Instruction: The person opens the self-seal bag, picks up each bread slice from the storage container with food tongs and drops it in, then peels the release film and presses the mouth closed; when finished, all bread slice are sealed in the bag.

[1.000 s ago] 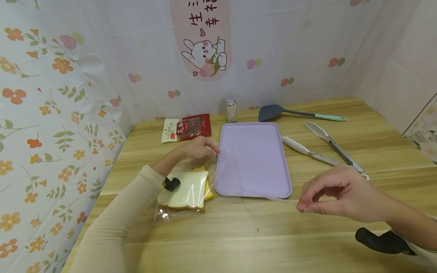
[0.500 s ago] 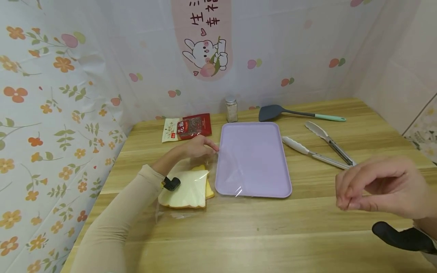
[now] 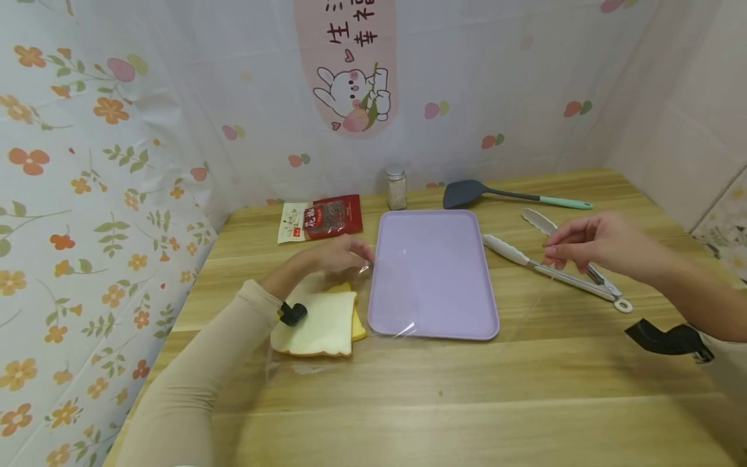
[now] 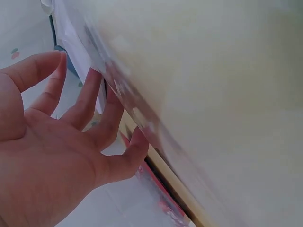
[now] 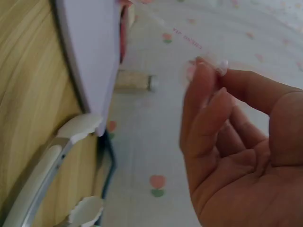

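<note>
A clear plastic bag (image 3: 395,301) lies at the left of the table, its open side reaching over the lilac tray (image 3: 452,272). Inside it are a white bread slice (image 3: 318,327) and, partly beneath, a yellow slice (image 3: 358,327). My left hand (image 3: 340,253) pinches the bag's edge by the tray's left rim; in the left wrist view several fingertips rest along the film. Raised over the metal tongs (image 3: 572,280), my right hand (image 3: 609,250) pinches a thin clear strip (image 5: 185,39) with small red print, which runs toward the left hand.
Behind the left hand lies a red and cream spice packet (image 3: 320,219). A glass jar (image 3: 396,189) with a metal lid stands behind the tray. The dark spatula (image 3: 496,191) with a mint handle lies at the back right, near the patterned wall covering (image 3: 438,78).
My right hand has swung right, then up and back over the tongs, drawing the clear strip out from the bag. The left hand, bag and bread have stayed almost in place.
</note>
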`<state>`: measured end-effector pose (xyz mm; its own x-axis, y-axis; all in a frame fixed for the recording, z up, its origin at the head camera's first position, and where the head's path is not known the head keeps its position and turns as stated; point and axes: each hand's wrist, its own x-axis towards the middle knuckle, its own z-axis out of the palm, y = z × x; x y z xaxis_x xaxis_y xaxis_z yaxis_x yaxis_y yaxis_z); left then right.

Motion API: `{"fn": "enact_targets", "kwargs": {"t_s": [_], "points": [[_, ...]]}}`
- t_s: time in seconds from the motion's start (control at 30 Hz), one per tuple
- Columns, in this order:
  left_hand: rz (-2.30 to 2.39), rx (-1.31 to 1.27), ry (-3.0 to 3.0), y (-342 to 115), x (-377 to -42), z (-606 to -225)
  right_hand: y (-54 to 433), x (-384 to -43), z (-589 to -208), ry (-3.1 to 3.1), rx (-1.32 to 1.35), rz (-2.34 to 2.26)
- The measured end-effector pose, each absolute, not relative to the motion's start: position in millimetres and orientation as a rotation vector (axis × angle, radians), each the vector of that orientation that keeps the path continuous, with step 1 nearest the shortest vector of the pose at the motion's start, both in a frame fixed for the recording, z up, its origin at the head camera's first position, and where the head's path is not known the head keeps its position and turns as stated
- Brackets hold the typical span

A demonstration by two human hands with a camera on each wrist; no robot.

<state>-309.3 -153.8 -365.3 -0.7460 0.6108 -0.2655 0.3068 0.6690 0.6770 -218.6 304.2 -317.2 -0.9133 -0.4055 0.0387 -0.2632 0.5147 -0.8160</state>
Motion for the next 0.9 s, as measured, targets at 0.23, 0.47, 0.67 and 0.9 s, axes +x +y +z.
{"fn": "enact_targets", "kwargs": {"t_s": [0.23,0.47,0.67,0.9], "points": [[0.857,0.690,2.353,-151,-311,-367,300,-258,-345,2.653,-0.490,-1.075],[0.839,0.687,2.339,-150,-314,-370,286,-271,-360,2.699,-0.677,-1.029],[0.805,0.696,2.346,-150,-315,-370,271,-268,-358,2.951,-0.886,-0.749],[0.793,0.678,2.337,-151,-316,-368,239,-249,-352,2.927,-0.881,-0.869]]}}
